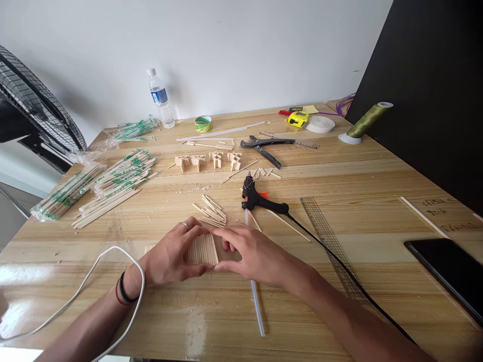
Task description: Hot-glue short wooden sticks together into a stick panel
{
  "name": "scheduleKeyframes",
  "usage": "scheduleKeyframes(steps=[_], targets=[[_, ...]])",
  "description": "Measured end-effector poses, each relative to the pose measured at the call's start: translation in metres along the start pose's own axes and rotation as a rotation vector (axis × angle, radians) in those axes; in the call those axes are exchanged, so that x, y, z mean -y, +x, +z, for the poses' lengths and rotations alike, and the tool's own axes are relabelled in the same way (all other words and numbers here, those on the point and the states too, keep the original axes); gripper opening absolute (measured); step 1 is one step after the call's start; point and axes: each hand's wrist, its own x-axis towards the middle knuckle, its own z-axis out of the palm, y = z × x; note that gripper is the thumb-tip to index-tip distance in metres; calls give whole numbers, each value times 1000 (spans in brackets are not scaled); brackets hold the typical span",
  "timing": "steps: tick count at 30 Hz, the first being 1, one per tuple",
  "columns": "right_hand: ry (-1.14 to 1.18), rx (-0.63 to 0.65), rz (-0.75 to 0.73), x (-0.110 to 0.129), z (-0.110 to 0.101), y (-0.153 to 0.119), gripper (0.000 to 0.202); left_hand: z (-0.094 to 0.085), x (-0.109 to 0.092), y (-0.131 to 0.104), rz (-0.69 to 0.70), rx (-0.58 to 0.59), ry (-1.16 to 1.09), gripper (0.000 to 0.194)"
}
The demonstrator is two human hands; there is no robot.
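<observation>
A flat panel of wooden sticks (196, 251) laid side by side is on the table in front of me. My left hand (169, 252) is closed around it, with fingers at the far edge and thumb along the near edge. From the right, my right hand (254, 251) grips a single wooden stick (214, 249) at the panel's right edge, thumb at its near end and fingertips at its far end. Beyond my hands lies a pile of cut sticks (212, 211). A black glue gun (264, 200) rests nearby, and a clear glue stick (257, 309) extends from beneath my right wrist.
Bundled sticks in plastic wrap (121, 173) lie left. Small stick assemblies (217, 160) and a black cutter (264, 146) sit farther back. At right are a clear ruler (328, 241) and a phone (445, 271). A white cable (86, 279) loops over my left wrist.
</observation>
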Motion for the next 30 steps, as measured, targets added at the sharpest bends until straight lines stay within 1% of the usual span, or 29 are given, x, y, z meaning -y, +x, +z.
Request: scheduleKeyframes(steps=[5,19,25,30], targets=[[-1,-16,-6,-1,1,0,76,0,0,0,-5,4,6,54],[18,10,30,4,-3,0,73,-1,-1,0,4,6,3,54],[22,-11,10,3,-2,1,72,-2,-1,0,6,5,-2,55],[20,0,16,2,-1,0,71,-2,-1,0,-6,16,0,56]])
